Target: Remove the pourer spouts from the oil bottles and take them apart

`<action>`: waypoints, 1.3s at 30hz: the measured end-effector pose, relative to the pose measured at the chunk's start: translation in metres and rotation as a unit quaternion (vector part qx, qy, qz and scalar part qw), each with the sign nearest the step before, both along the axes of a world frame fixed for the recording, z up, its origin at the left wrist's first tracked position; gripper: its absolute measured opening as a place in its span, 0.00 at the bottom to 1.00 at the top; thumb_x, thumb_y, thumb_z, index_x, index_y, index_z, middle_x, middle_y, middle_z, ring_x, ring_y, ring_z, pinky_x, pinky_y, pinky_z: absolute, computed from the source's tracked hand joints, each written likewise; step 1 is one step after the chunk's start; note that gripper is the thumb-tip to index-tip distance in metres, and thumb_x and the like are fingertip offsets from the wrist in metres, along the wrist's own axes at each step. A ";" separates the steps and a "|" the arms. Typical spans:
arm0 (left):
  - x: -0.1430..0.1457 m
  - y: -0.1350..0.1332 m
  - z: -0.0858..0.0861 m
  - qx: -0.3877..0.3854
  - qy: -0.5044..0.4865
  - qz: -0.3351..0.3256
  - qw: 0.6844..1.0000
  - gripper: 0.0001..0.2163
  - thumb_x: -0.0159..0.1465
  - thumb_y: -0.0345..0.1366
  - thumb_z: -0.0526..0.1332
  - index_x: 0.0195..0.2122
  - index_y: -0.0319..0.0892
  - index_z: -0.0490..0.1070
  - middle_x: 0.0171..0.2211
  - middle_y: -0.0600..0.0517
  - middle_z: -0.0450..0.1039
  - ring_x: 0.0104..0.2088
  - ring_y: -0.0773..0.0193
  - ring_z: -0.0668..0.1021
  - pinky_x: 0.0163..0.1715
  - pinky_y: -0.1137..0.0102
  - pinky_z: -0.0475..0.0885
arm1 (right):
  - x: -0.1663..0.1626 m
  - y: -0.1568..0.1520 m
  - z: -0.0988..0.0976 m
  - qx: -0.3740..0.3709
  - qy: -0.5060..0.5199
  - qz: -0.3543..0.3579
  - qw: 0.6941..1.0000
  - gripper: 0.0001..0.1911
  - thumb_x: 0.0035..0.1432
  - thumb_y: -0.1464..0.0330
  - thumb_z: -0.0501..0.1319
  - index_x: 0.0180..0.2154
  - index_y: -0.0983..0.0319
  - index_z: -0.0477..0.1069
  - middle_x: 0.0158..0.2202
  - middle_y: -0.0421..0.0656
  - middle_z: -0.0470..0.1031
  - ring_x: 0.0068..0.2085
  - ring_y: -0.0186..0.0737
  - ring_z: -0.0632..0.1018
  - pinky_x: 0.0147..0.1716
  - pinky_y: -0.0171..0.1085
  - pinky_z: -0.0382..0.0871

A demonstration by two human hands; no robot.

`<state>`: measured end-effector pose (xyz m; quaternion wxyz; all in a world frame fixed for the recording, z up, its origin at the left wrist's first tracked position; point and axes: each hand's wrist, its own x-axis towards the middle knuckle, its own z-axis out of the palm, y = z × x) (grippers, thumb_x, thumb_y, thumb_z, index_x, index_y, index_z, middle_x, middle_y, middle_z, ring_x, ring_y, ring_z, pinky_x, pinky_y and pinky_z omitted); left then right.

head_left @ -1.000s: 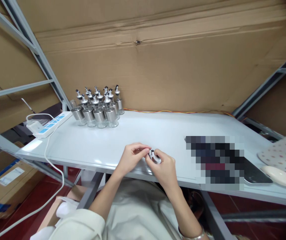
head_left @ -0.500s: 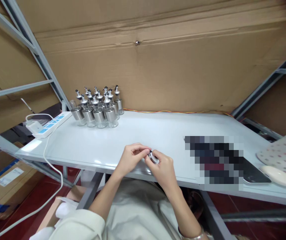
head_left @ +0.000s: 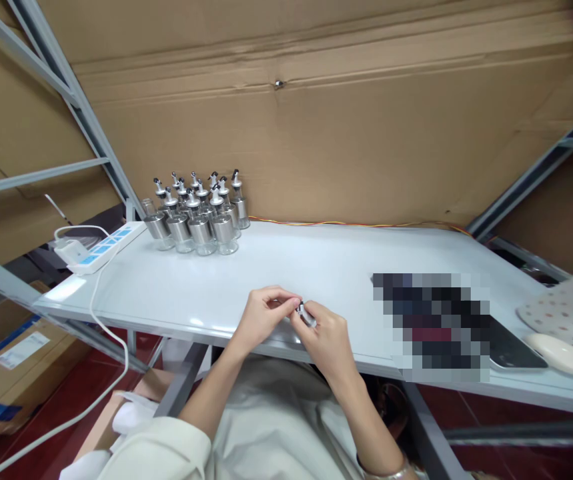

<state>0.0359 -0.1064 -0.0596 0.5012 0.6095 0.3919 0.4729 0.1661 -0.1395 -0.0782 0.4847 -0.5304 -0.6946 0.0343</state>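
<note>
Above the table's front edge, my right hand has its fingers closed round a small silver pourer spout with a black top, like those on the bottles. Thumb and forefinger of my left hand pinch together at the black end of this spout. My fingers hide much of it. At the back left stand several glass oil bottles with steel sleeves, most topped with silver-and-black spouts. The leftmost bottle shows a bare glass neck.
A white power strip with a plugged-in adapter and cable lies at the table's left end. On the right are a blurred-out dark device, a cream oval object and a dotted cloth-like item. Cardboard walls the back.
Both hands keep almost the same pose round the spout. The background has shifted slightly to the right in the picture.
</note>
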 end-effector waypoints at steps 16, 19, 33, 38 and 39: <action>0.000 -0.002 0.001 -0.008 0.007 0.010 1.000 0.10 0.54 0.39 0.65 0.28 0.35 0.77 0.26 0.50 0.76 0.27 0.68 0.74 0.30 0.75 0.68 | -0.002 0.001 -0.001 0.005 0.006 -0.012 1.000 0.17 0.56 0.66 0.56 0.18 0.60 0.56 0.16 0.33 0.57 0.19 0.28 0.58 0.22 0.30 0.54; 0.000 -0.002 0.000 -0.009 0.004 0.009 1.000 0.10 0.55 0.39 0.65 0.28 0.35 0.76 0.26 0.50 0.75 0.27 0.69 0.74 0.30 0.75 0.68 | -0.002 0.001 0.000 -0.007 0.011 -0.014 1.000 0.17 0.55 0.66 0.57 0.18 0.60 0.55 0.16 0.33 0.57 0.19 0.28 0.57 0.22 0.30 0.53; 0.000 -0.001 -0.001 0.000 0.015 -0.004 1.000 0.11 0.56 0.40 0.64 0.29 0.35 0.76 0.27 0.49 0.76 0.29 0.67 0.75 0.31 0.74 0.69 | -0.001 0.001 0.003 -0.024 0.025 0.013 0.999 0.16 0.56 0.66 0.55 0.18 0.60 0.56 0.16 0.34 0.58 0.19 0.28 0.57 0.21 0.30 0.54; -0.001 0.000 -0.002 0.011 0.025 -0.003 1.000 0.12 0.57 0.42 0.63 0.30 0.36 0.76 0.29 0.49 0.76 0.29 0.66 0.74 0.32 0.73 0.69 | -0.001 0.001 0.003 -0.042 0.022 0.022 0.999 0.16 0.56 0.66 0.55 0.19 0.60 0.56 0.17 0.34 0.59 0.20 0.29 0.58 0.21 0.30 0.54; -0.001 0.000 -0.001 0.016 0.029 -0.005 0.999 0.13 0.57 0.42 0.63 0.30 0.36 0.77 0.29 0.49 0.75 0.30 0.66 0.74 0.32 0.74 0.69 | -0.001 0.001 0.003 -0.043 0.020 0.026 0.999 0.16 0.57 0.66 0.55 0.19 0.60 0.57 0.17 0.34 0.59 0.20 0.29 0.58 0.21 0.30 0.55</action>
